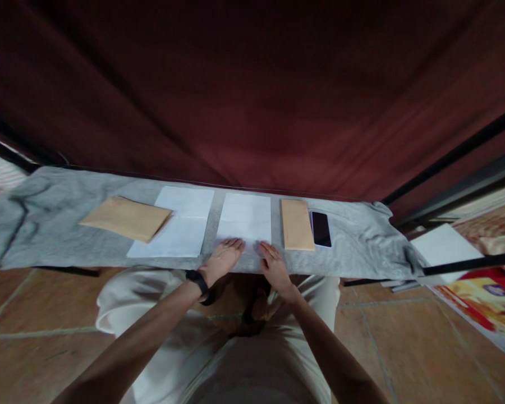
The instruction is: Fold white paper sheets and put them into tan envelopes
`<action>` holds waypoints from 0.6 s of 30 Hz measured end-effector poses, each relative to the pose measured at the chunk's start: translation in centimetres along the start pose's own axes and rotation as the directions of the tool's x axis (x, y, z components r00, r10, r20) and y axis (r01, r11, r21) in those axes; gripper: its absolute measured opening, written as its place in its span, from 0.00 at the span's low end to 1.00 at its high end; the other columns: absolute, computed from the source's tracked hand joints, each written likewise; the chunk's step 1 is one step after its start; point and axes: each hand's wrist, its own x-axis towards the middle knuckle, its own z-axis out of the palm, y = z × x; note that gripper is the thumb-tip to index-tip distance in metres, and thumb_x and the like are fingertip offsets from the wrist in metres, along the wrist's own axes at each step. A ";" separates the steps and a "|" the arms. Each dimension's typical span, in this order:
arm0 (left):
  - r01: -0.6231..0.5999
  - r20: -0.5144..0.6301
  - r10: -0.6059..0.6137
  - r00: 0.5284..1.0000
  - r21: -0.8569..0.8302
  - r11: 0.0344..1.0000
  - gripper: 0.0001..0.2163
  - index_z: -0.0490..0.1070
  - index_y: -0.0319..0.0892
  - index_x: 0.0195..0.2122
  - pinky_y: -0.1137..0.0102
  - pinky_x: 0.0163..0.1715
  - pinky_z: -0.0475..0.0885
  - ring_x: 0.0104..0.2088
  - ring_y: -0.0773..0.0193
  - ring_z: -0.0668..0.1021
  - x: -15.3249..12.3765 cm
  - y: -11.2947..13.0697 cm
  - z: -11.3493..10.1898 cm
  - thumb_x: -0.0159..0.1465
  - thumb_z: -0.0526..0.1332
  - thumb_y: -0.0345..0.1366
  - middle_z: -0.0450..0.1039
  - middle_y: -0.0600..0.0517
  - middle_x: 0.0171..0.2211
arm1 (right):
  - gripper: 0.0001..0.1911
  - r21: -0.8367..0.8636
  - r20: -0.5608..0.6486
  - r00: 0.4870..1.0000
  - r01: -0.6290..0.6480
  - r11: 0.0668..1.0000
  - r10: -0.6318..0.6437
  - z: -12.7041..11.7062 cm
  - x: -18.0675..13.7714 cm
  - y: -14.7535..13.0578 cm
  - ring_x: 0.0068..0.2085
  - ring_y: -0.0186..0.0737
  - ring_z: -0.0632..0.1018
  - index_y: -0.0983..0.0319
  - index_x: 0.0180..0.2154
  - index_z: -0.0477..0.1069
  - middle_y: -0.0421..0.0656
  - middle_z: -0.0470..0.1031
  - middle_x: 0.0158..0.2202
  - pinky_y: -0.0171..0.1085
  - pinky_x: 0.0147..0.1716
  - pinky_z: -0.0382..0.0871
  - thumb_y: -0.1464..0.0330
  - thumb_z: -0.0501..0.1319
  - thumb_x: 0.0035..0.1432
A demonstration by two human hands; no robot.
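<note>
A white sheet of paper point(244, 216) lies on a grey cloth point(50, 224) that covers a narrow surface. My left hand point(224, 259) rests flat on the sheet's near left corner, fingers stretched out. My right hand point(273, 266) lies flat at the near right corner, fingers also extended. Neither hand holds anything. A black band point(197, 280) is on my left wrist. To the left lies a second white sheet point(180, 227), partly under a brown envelope point(126, 217). A narrower brown envelope point(297, 224) lies to the right of the sheet.
A dark phone point(321, 228) lies beside the narrow envelope. A dark red curtain point(252, 95) hangs behind the surface. At the right are a white board point(444, 244), a black bar point(467, 265) and a colourful printed sheet point(488, 306). The floor is brown tile point(33, 325).
</note>
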 end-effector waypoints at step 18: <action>0.109 -0.120 -0.269 0.956 -0.704 0.702 0.21 0.79 0.44 0.54 0.58 0.61 0.72 0.57 0.56 0.79 -6.7 -7.7 2.6 0.60 0.58 0.32 0.78 0.47 0.56 | 0.33 0.120 0.024 1.000 -0.021 0.993 0.018 -2.0 -1.7 2.3 0.63 0.43 0.73 0.54 0.54 0.78 0.43 0.78 0.58 0.53 0.65 0.67 0.84 0.53 0.52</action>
